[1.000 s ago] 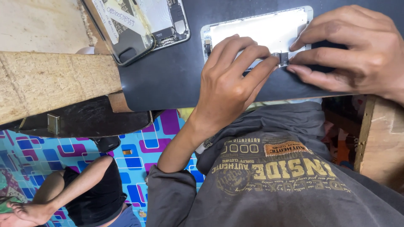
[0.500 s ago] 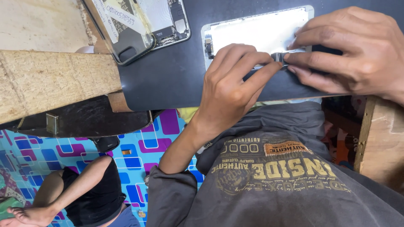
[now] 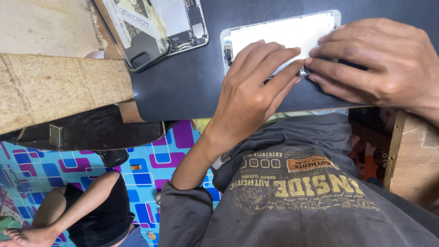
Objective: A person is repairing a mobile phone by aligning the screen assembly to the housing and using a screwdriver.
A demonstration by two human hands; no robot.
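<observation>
Both hands on white phone screen panel [image 3: 279, 34], flat on dark worktop [image 3: 183, 87], upper middle of frame. Left hand [image 3: 249, 93] fingers stretched over panel's lower edge, right hand [image 3: 379, 64] fingertips pressed together on small metal bit [image 3: 303, 70] there; can't tell what it is. Upper left: opened phone [image 3: 185, 20] beside dark phone case [image 3: 132, 32] with white rectangular label. Wooden plank [image 3: 55, 89] at left.
</observation>
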